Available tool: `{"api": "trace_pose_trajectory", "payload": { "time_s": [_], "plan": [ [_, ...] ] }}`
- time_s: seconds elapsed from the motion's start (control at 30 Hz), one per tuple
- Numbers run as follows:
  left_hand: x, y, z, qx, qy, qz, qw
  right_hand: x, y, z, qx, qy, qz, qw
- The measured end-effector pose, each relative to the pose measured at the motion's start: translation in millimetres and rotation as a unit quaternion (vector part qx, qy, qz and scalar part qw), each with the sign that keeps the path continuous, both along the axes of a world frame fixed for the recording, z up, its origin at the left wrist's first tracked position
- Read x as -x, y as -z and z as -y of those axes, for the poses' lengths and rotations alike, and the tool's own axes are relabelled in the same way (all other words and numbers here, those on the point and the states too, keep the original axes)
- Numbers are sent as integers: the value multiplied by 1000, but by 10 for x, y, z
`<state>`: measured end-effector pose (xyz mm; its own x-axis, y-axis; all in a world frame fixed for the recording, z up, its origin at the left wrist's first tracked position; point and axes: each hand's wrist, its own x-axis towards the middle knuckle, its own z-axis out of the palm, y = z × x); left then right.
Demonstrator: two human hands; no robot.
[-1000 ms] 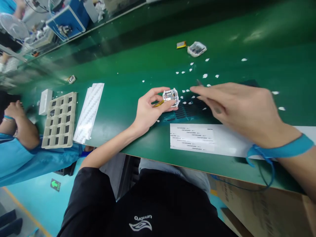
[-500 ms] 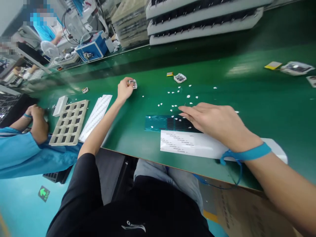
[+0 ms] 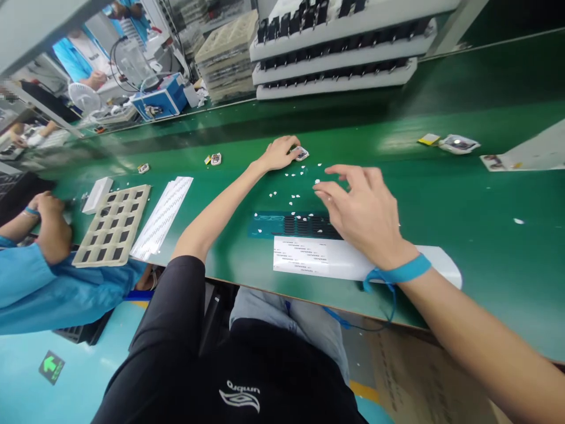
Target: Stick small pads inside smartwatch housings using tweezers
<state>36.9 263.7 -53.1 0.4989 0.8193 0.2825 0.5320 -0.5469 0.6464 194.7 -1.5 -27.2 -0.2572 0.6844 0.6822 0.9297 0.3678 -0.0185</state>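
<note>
My left hand (image 3: 279,154) reaches to the back of the green table, thumb and fingers closed at the left edge of a small white electronic housing (image 3: 302,153). My right hand (image 3: 362,206) hovers above the table, thumb and index finger apart with nothing visible between them. Small white stickers (image 3: 292,196) lie scattered beneath and left of it. A teal sheet with dark slots (image 3: 269,225), partly covered by my right hand, has some stickers on it. Before it lies a white printed sheet (image 3: 304,262). Another small housing (image 3: 216,159) with a yellow piece (image 3: 207,159) rests to the left.
A beige compartment tray (image 3: 82,257) and printed strips (image 3: 163,218) lie left, beside a co-worker's clasped hands (image 3: 48,209). Stacked grey trays (image 3: 335,82) stand behind. At right are a larger white housing (image 3: 459,144) and a yellow battery-like piece (image 3: 428,139). A blue cord hangs from my right wristband (image 3: 406,271).
My left hand has let go of one housing, now lying left, and moved right to another. My right hand's pinched fingers have parted and lifted. The view has shifted right.
</note>
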Motion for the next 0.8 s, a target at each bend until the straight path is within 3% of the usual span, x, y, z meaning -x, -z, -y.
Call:
{"api": "trace_pose_trajectory", "payload": {
  "time_s": [0.1, 0.2, 0.27, 0.37, 0.47, 0.53, 0.63, 0.8],
  "plan": [
    [125, -70, 2, 45, 6, -44, 998, -20, 41, -43, -14, 1, -33, 999],
    [315, -222, 225, 81, -9, -5, 997, -1, 53, -36, -44, -25, -66, 997],
    [442, -338, 556, 126, -20, 82, 988, 22, 32, 0, -70, -42, -83, 993],
    [616, -497, 1280, 209, 12, 212, 955, 53, -7, 69, -101, -69, -91, 988],
    [736, -610, 1992, 275, 88, 243, 926, 75, -13, 112, -106, -100, -86, 986],
    [768, -650, 2295, 298, 109, 239, 917, 90, -2, 123, -99, -118, -75, 985],
    [751, -659, 2447, 302, 105, 219, 922, 106, 9, 125, -104, -135, -54, 984],
    [699, -619, 2397, 286, 92, 210, 930, 106, 5, 132, -89, -132, -27, 987]
  ]
}}
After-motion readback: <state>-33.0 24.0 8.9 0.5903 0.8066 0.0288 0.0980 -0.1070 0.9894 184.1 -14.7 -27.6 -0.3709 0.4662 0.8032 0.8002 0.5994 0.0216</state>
